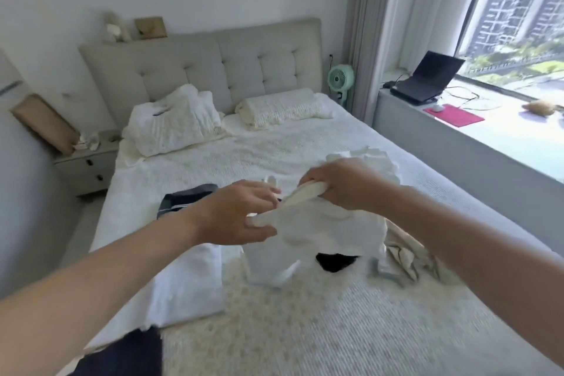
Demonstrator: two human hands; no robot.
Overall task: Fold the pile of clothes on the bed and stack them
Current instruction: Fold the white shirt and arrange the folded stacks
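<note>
I hold a white garment (329,232) up over the middle of the bed (305,330). My right hand (338,183) grips its rolled top edge. My left hand (241,214) pinches the same edge a little lower and to the left. The cloth hangs down from both hands and covers part of a black item (335,261). A folded white piece (189,281) lies flat under my left forearm. A dark folded garment with stripes (183,198) lies behind my left hand. Crumpled white clothes (372,162) and beige ones (409,256) lie to the right.
Two pillows (177,125) rest against the grey headboard (213,67). A nightstand (88,165) stands left of the bed. A green fan (340,76) stands by the curtain. A laptop (427,76) sits on the window ledge. Dark cloth (122,354) lies at the bed's near edge.
</note>
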